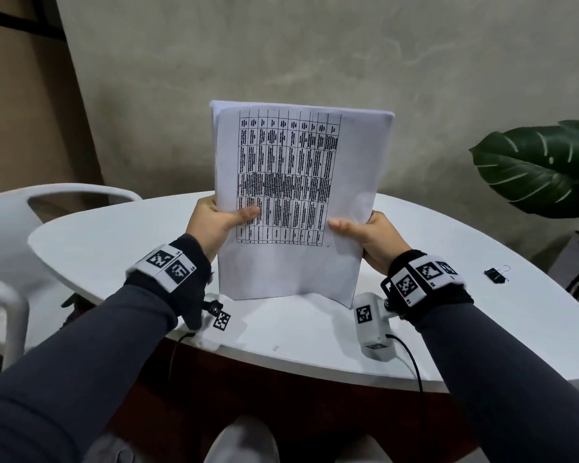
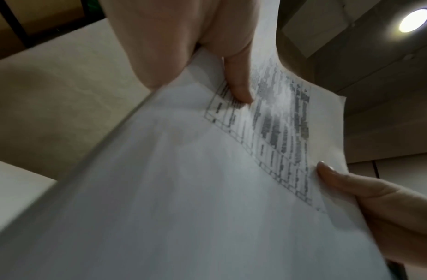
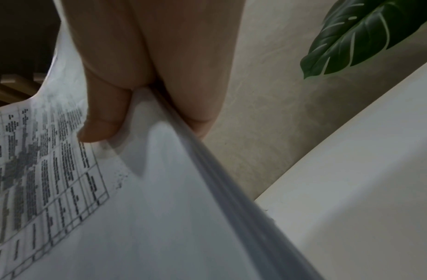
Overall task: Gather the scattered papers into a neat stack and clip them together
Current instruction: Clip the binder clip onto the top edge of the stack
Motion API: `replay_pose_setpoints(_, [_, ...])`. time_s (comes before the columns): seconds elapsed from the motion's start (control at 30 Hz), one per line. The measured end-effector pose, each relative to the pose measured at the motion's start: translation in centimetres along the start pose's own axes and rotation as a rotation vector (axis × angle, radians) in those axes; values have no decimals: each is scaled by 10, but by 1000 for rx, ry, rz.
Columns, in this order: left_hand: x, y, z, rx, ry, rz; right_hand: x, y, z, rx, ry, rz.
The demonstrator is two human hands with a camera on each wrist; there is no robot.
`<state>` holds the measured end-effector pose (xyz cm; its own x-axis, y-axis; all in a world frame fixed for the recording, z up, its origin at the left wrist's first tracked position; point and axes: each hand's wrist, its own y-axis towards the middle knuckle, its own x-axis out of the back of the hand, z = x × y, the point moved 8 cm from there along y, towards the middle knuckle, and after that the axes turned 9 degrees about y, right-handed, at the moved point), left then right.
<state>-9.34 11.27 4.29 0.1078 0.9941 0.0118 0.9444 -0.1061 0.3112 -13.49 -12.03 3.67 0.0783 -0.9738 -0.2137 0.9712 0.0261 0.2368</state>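
A stack of white papers with a printed table on the front sheet stands upright, its bottom edge on the white table. My left hand grips the stack's left edge, thumb across the front. My right hand grips the right edge the same way. The sheet edges are slightly uneven at the top. The left wrist view shows the papers with my left thumb on the print. In the right wrist view the paper stack is pinched by my right hand. A black binder clip lies on the table at the right.
A white chair stands to the left of the table. A large green leaf plant is at the right, also seen as a leaf. A grey wall is behind the table. A ceiling light shines above.
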Motion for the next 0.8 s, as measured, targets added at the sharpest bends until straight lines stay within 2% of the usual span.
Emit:
replay_pose_setpoints(0.07, [-5, 1, -1, -10, 10, -4, 17, 0, 7, 10, 7, -71])
replay_pose_setpoints(0.1, [-11, 3, -2, -16, 11, 5, 35, -1, 13, 32, 8, -160])
replay_pose_setpoints(0.17, [-19, 6, -6, -27, 16, 14, 94, -9, 23, 98, -7, -487])
replay_pose_setpoints(0.23, [-38, 12, -10, -32, 6, 51, 170, -39, 33, 160, -160, -944])
replay_pose_setpoints(0.33, [-51, 16, -17, -35, -27, 50, 242, -85, 31, 7, -416, -1388])
replay_pose_setpoints(0.4, [-69, 21, -17, -23, -42, 75, 271, -108, 34, -193, -596, -1529])
replay_pose_setpoints(0.43, [-77, 24, -17, -30, -35, 93, 281, -111, 35, -340, -744, -1495])
replay_pose_setpoints(0.47, [-83, 26, -16, -34, -23, 105, 288, -107, 32, -516, -947, -1360])
replay_pose_setpoints(0.53, [-93, 30, -14, -32, 4, 123, 296, -96, 23, -762, -1232, -1049])
replay_pose_setpoints(0.57, [-94, 32, -12, -28, 14, 121, 294, -90, 20, -799, -1321, -918])
replay_pose_setpoints(0.63, [-97, 36, -9, -26, 19, 121, 287, -82, 17, -815, -1447, -779])
replay_pose_setpoints(0.7, [-100, 40, -5, -22, 31, 129, 282, -76, 17, -873, -1556, -693])
replay_pose_setpoints(0.77, [-101, 41, -4, -19, 34, 130, 278, -78, 13, -967, -1572, -676])
replay_pose_setpoints(0.8, [-101, 42, -4, -21, 34, 126, 280, -79, 13, -954, -1574, -698])
